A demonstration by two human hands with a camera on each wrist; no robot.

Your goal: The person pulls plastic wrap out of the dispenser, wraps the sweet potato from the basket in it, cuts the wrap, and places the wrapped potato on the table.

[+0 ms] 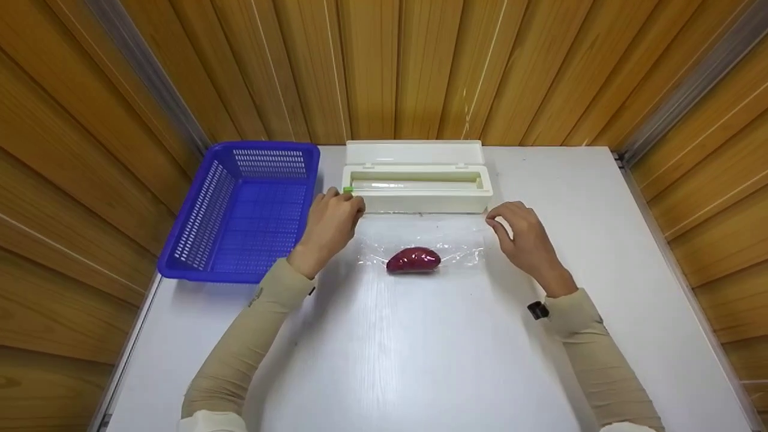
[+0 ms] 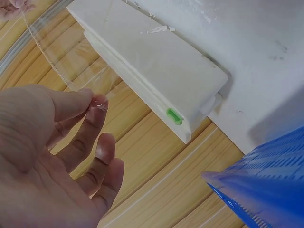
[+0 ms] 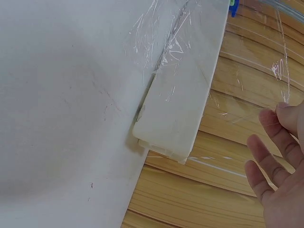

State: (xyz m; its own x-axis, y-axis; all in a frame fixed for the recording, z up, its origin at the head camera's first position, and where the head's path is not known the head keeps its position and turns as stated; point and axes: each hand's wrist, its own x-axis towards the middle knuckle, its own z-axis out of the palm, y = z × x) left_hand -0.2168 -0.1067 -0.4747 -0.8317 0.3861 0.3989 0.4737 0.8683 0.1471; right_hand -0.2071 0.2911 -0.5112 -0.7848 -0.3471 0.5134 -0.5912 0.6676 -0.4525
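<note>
A sheet of clear cling film stretches between my two hands. At its left corner my left hand pinches the edge between thumb and forefinger, the other fingers loosely bent. My right hand pinches the opposite corner the same way, as the right wrist view also shows with the film. Between the hands lies a glossy purple-red sweet potato; whether film passes over or under it I cannot tell. Just behind is a white cling film dispenser, lid raised, roll inside, with a green slider at its left end.
A blue plastic basket with slotted sides stands at the left, close to my left forearm. The white table meets wood-patterned walls at the back and sides. A small black device sits at my right wrist.
</note>
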